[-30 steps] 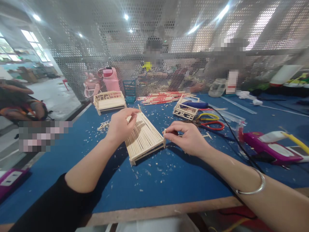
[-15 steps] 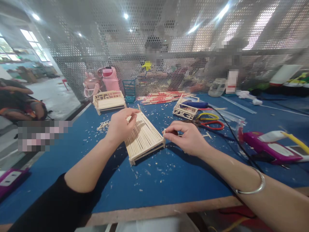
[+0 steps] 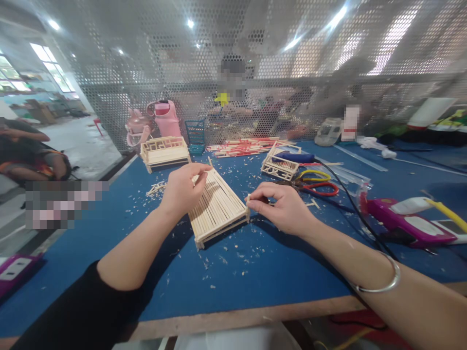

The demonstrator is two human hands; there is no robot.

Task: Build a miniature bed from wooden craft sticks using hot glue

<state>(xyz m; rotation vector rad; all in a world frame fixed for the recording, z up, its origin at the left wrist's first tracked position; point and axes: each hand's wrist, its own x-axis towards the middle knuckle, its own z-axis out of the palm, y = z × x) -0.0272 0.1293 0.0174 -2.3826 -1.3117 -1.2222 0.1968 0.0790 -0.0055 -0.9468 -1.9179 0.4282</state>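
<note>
A flat panel of pale wooden sticks [image 3: 218,206] lies on the blue table [image 3: 255,272] in front of me. My left hand [image 3: 182,189] rests on the panel's far left part, its fingers curled and pressing the sticks. My right hand [image 3: 282,206] pinches a short wooden stick [image 3: 249,199] against the panel's near right corner. A silver bangle [image 3: 383,282] circles my right wrist.
Two finished stick models [image 3: 165,151] [image 3: 280,165], a blue glue gun [image 3: 295,158], yellow and red scissors [image 3: 317,182], red-tipped sticks [image 3: 248,146], a pink bottle [image 3: 166,119] and magenta tools [image 3: 408,223] lie about. Wood chips litter the cloth. People sit behind a perforated screen [image 3: 255,73].
</note>
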